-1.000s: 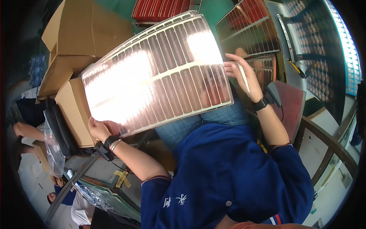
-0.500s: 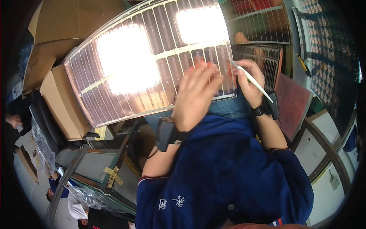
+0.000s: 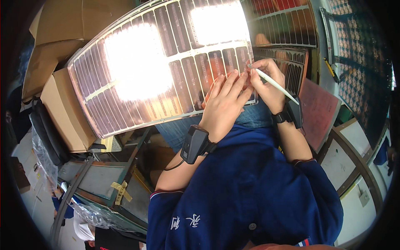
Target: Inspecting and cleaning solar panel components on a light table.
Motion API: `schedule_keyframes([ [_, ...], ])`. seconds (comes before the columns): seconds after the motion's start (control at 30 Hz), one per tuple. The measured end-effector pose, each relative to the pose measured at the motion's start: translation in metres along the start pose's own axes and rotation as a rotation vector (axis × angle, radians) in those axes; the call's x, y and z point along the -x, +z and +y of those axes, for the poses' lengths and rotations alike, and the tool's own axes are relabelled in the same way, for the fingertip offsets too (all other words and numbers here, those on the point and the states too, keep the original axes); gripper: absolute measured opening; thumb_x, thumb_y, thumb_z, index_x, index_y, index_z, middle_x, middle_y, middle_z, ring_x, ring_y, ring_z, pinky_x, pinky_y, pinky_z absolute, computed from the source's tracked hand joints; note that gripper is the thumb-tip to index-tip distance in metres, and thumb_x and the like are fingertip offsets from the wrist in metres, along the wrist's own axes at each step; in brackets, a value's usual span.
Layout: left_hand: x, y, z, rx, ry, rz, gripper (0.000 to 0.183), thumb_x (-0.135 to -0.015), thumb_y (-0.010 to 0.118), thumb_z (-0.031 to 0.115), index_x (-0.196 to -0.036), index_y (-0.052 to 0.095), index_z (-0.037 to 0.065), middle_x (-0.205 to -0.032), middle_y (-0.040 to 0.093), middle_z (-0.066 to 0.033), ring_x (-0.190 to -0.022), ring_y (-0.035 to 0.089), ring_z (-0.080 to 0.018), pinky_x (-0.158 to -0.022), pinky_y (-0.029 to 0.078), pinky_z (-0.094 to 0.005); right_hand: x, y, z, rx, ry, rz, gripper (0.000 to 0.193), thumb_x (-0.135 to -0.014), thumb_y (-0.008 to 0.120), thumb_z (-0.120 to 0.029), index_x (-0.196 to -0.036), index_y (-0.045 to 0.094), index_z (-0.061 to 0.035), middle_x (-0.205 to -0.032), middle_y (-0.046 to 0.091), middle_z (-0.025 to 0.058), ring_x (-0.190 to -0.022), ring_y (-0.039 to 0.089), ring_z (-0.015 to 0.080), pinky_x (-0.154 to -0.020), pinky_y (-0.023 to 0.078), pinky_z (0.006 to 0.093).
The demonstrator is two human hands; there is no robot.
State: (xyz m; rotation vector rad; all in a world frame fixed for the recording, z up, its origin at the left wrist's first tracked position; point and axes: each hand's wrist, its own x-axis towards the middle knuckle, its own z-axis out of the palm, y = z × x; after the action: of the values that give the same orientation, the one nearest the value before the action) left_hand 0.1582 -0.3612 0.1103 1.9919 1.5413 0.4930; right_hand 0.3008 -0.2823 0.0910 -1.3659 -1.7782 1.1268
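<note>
A large glossy sheet [image 3: 183, 79] lies in front of me, patterned with rows of dark, long rounded strips set in pale lines. Two bright reflections wash out part of it. My left hand [image 3: 223, 104] rests flat near the sheet's lower right, fingers stretched out. In my right hand [image 3: 270, 81], at the sheet's right edge, is a slim white pen-shaped tool [image 3: 278, 87]. Its small greyish tip meets the sheet's edge area beside my left fingertips; what kind of tip it is, I cannot tell. Both wrists wear black devices.
Cardboard boxes [image 3: 68, 108] stand at the left. More strip-patterned panels [image 3: 287, 25] lie at the upper right, with a reddish board [image 3: 321, 110] below. A yellow-black cutter [image 3: 332, 70] lies at the right beside a blue patterned sheet [image 3: 362, 54]. Another person [image 3: 83, 227] shows at the lower left.
My left hand has come down onto the sheet and moved slightly right, close to my right hand. The right hand with the white tool has shifted slightly left and down.
</note>
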Motion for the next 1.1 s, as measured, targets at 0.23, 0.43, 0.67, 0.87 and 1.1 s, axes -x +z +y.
schedule_keyframes([
  [0.23,-0.002,0.003,0.002,-0.071,0.003,0.027,0.052,-0.067,0.069,0.011,-0.117,0.054,0.011,-0.134,0.041,-0.0087,-0.126,0.035,-0.0267,-0.104,0.029,-0.0444,-0.001,0.000,0.001,0.028,-0.006,0.001,0.010,-0.077,0.063,-0.004,-0.084,0.056,0.0004,-0.076,0.062,0.0085,-0.065,0.062,0.0116,-0.058,0.050,0.0237],
  [0.43,-0.002,0.003,0.002,-0.082,-0.001,0.026,0.051,-0.068,0.068,0.009,-0.117,0.055,0.010,-0.132,0.042,-0.0100,-0.125,0.037,-0.0269,-0.103,0.029,-0.0440,0.001,0.005,0.003,0.029,-0.041,0.050,0.010,-0.077,0.063,-0.004,-0.084,0.057,0.0001,-0.079,0.063,0.0089,-0.065,0.063,0.0115,-0.056,0.051,0.0235],
  [0.67,-0.002,0.004,0.001,-0.089,0.015,0.051,0.051,-0.066,0.069,0.009,-0.115,0.055,0.009,-0.130,0.043,-0.0104,-0.124,0.037,-0.0268,-0.103,0.030,-0.0436,0.001,0.006,0.003,0.039,-0.045,0.090,0.010,-0.077,0.064,-0.004,-0.084,0.058,0.0001,-0.079,0.063,0.0087,-0.066,0.063,0.0108,-0.057,0.051,0.0226],
  [0.87,-0.001,0.003,0.001,-0.079,0.011,0.035,0.053,-0.065,0.069,0.009,-0.116,0.055,0.009,-0.130,0.043,-0.0097,-0.125,0.037,-0.0265,-0.103,0.030,-0.0435,0.001,0.005,0.008,-0.054,-0.033,0.066,0.010,-0.077,0.064,-0.004,-0.084,0.058,0.0003,-0.078,0.063,0.0082,-0.065,0.062,0.0099,-0.057,0.050,0.0219],
  [1.1,-0.002,0.005,0.000,-0.065,0.004,0.053,0.056,-0.065,0.069,0.008,-0.119,0.054,0.010,-0.131,0.043,-0.0089,-0.125,0.037,-0.0262,-0.103,0.030,-0.0438,0.000,0.004,0.006,-0.023,-0.020,0.041,0.010,-0.077,0.063,-0.004,-0.082,0.057,0.0004,-0.077,0.062,0.0078,-0.063,0.061,0.0095,-0.057,0.050,0.0223],
])
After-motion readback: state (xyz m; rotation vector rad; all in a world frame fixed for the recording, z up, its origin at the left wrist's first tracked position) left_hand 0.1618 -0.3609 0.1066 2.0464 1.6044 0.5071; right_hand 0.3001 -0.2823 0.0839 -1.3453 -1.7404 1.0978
